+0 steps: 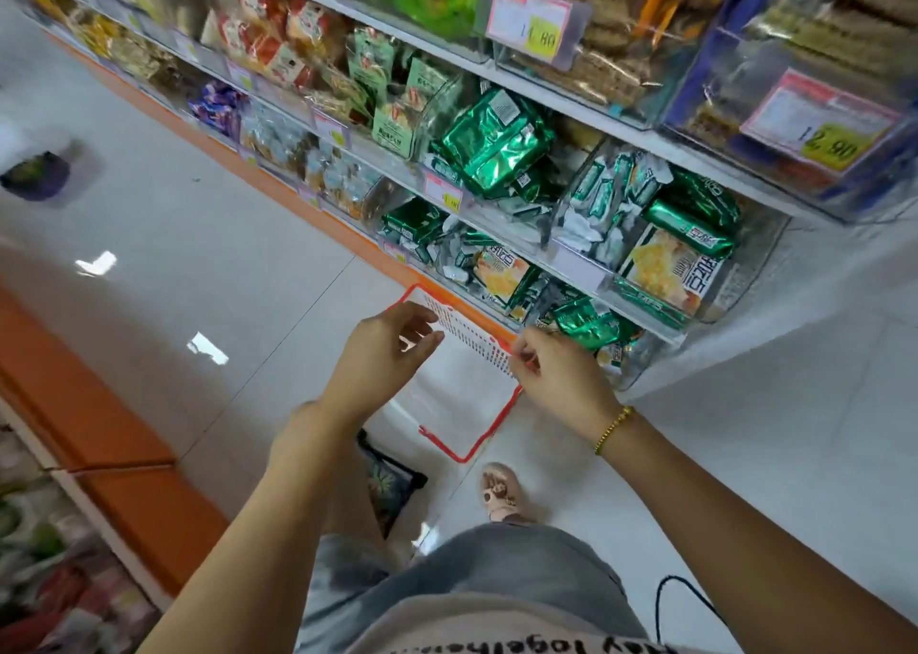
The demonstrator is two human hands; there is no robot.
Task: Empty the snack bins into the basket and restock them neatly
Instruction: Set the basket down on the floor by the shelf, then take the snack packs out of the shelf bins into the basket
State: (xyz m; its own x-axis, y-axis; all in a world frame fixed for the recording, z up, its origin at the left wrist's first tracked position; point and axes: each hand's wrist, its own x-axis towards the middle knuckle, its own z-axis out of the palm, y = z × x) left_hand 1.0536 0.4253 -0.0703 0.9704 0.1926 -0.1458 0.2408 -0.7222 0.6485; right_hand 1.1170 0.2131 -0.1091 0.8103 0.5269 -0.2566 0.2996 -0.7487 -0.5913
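Head view: person is standing in a shop aisle, looking down at both hands over the basket (464,330). Basket is sitting on the white tile floor (248,256), pushed up against the orange base (308,216) of the shelf unit; red rim and white mesh wall are showing, near-left part is hiding behind the left arm. Left hand (385,350) is hovering above the basket's left side, fingers loosely curled, thumb apart from forefinger, nothing showing between them. Right hand (556,375) is hanging at the basket's right rim, just beside the lowest bin (638,360), fingers curled in; can't tell whether it's pinching the rim, a pack or nothing, too blurred. Lowest bin is clear plastic and is holding green foil packs (588,328) in a loose pile. One level up, the bins are carrying more green packs mixed with yellow-fronted packs (501,276), all lying at odd angles. Above that, another bin (437,107) is heaping over with bigger green bags (497,142). Price tags (442,194) are hanging off the shelf edges. Gold bead bracelet (613,430) is sitting on the right wrist. Sandalled foot (499,492) is standing near the basket's near corner.
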